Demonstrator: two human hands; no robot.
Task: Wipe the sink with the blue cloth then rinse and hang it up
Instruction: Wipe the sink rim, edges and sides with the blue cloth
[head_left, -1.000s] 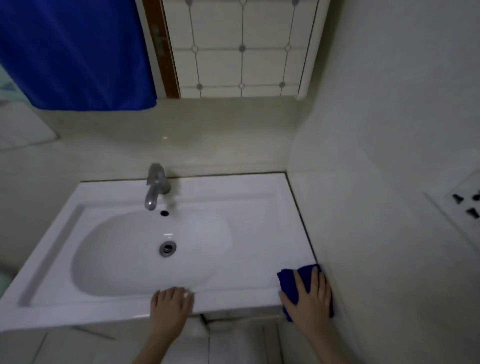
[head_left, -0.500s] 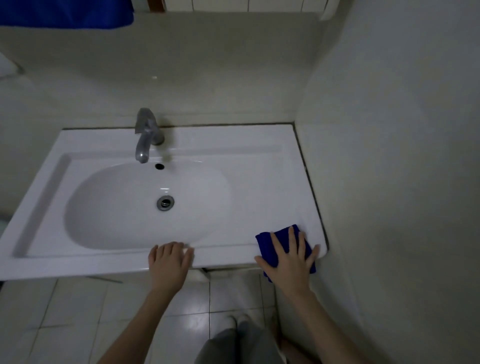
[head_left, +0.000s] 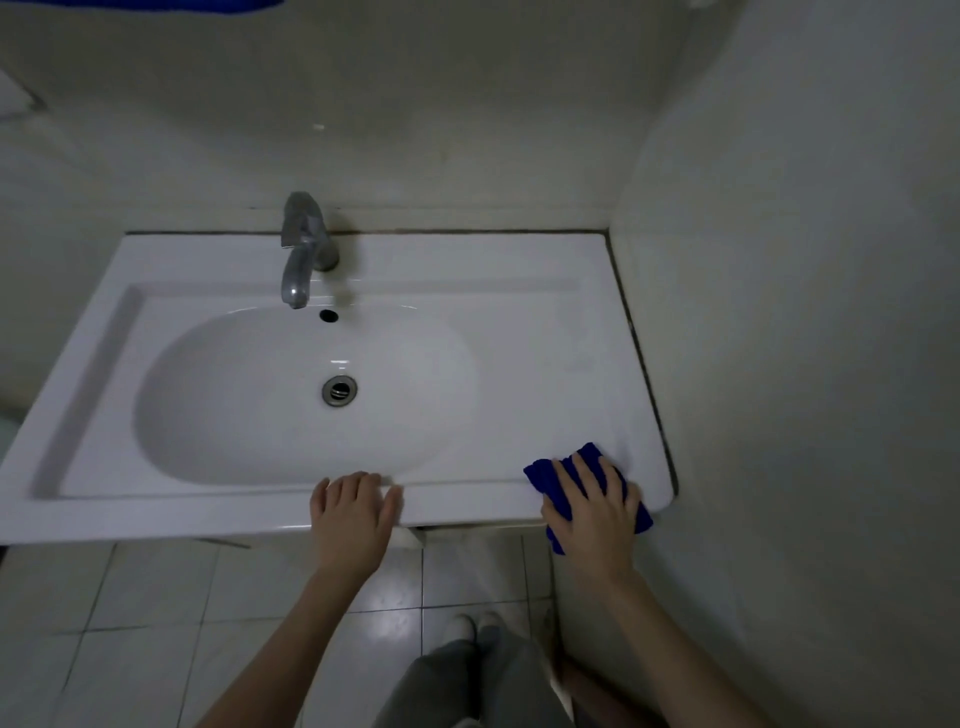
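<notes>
My view has tipped down over the last second: the floor tiles under the sink now show, and the blue fabric hanging above has slid to a sliver at the top edge. The sink itself has not altered; its basin and ledges look bare and white, and I see no water running.

The blue cloth lies on the front right corner of the sink top, partly over the front edge. A second ago it sat hard against the side wall; now a narrow strip of white shows between them, so I judge the wiping stroke has only started, working leftward along the front rim.

My right hand lies flat on the cloth, fingers straight and spread, pressing rather than gripping. My left hand is as before, flat on the front rim near the middle with straight fingers, holding nothing.

The tap and drain are untouched, so rinsing and hanging are still ahead
</notes>
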